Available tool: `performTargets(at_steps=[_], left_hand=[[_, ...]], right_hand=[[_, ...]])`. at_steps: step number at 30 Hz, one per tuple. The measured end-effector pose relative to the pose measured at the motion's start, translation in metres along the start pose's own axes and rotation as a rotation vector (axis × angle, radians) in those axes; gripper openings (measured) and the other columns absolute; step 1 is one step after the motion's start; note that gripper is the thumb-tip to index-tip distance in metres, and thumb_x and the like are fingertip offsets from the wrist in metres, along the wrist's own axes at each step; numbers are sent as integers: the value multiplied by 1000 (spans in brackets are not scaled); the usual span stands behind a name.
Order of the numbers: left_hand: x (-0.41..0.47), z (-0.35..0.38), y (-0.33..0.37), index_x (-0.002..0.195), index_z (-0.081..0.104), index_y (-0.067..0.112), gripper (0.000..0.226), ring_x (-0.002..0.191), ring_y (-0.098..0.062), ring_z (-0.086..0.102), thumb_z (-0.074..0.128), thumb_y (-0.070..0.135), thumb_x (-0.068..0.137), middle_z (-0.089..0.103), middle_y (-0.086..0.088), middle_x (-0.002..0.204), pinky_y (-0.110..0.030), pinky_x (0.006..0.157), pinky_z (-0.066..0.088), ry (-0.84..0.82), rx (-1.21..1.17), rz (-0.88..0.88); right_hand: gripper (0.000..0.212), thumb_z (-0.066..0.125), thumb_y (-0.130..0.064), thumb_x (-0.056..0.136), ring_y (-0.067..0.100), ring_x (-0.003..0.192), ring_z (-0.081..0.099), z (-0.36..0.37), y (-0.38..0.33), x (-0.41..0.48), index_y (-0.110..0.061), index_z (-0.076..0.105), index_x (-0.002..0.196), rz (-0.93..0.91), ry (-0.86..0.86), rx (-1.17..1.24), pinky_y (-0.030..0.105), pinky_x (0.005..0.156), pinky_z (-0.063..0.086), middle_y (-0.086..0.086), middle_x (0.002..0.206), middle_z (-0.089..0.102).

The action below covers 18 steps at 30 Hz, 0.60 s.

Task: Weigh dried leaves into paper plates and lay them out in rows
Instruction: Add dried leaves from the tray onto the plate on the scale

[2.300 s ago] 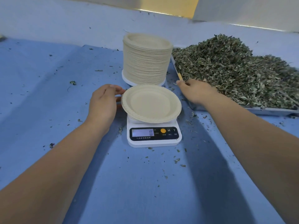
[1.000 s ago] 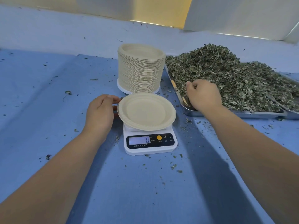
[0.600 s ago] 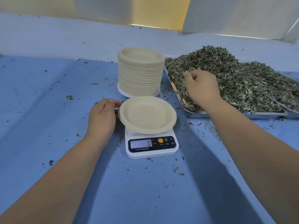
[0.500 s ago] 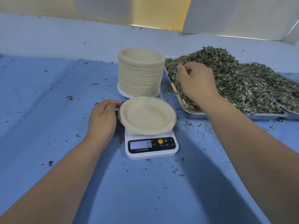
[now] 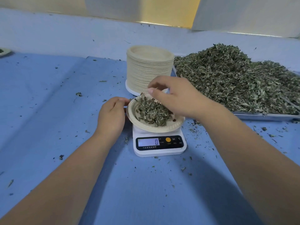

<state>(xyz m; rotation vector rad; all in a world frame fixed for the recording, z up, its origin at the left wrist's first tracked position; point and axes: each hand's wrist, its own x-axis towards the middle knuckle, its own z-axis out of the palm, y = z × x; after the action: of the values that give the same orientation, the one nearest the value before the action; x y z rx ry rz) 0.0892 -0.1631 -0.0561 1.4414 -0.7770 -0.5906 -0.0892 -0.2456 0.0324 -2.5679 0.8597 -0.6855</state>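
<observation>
A beige paper plate [image 5: 162,129] sits on a small white digital scale [image 5: 159,151] whose display reads 0. A loose mound of dried green leaves [image 5: 152,112] lies in the plate. My left hand [image 5: 112,114] grips the plate's left rim with curled fingers. My right hand [image 5: 175,96] hovers just over the plate's far right side, fingers spread and relaxed above the mound, with a few flakes at the fingertips. It hides part of the plate's far rim.
A tall stack of paper plates [image 5: 148,69] stands right behind the scale. A metal tray [image 5: 266,116] heaped with dried leaves [image 5: 235,82] fills the right. Another plate [image 5: 4,51] shows at the far left edge. Leaf crumbs dot the blue cloth [image 5: 48,103].
My right hand came from the leaf heap to over the plate and opened. The plate, bare before, now holds a mound of leaves. My left hand stayed at the rim.
</observation>
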Motion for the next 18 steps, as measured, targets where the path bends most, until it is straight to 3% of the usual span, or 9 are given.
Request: performTargets(at_steps=[4, 7, 10, 13, 15, 18], left_hand=[[-1, 0, 2, 72, 75, 35, 32, 88, -17, 71, 45, 35, 83, 75, 10, 87, -32, 72, 57, 8, -11, -12], [-4, 0, 4, 89, 75, 34, 28, 102, -13, 67, 47, 34, 86, 73, 15, 98, -43, 96, 55, 5, 39, 38], [-12, 2, 7, 113, 71, 45, 32, 123, 7, 53, 48, 37, 93, 63, 23, 132, -23, 111, 40, -92, 119, 172], [-17, 3, 8, 126, 69, 42, 35, 153, -3, 16, 47, 35, 99, 30, 11, 165, -16, 116, 10, -203, 362, 364], [-21, 4, 8, 123, 71, 40, 31, 157, -5, 0, 51, 30, 101, 17, 10, 170, -10, 112, 3, -283, 419, 433], [-26, 8, 10, 110, 78, 31, 26, 157, -7, -4, 55, 24, 103, 16, 7, 170, -5, 111, 2, -326, 408, 466]], right_hand=[[17, 62, -34, 97, -13, 95, 59, -7, 16, -12, -29, 71, 110, 32, 59, 2, 11, 85, 45, -21, 102, 68], [21, 62, -36, 96, -18, 98, 56, 2, 23, -27, -36, 72, 115, 6, 44, 41, 3, 84, 39, -31, 107, 65], [25, 59, -39, 99, -1, 114, 58, 15, 24, -38, -33, 72, 120, -79, -2, -7, 21, 98, 45, -20, 118, 68], [20, 62, -28, 98, 15, 108, 62, 23, 30, -41, -20, 76, 110, -160, 96, -176, 40, 97, 49, -5, 107, 73], [17, 63, -25, 95, 16, 108, 62, 26, 35, -43, -23, 76, 105, -52, 204, -132, 37, 97, 49, -5, 106, 72], [17, 62, -29, 95, 9, 106, 60, 32, 39, -49, -29, 74, 107, 77, 317, -7, 23, 89, 43, -13, 107, 67]])
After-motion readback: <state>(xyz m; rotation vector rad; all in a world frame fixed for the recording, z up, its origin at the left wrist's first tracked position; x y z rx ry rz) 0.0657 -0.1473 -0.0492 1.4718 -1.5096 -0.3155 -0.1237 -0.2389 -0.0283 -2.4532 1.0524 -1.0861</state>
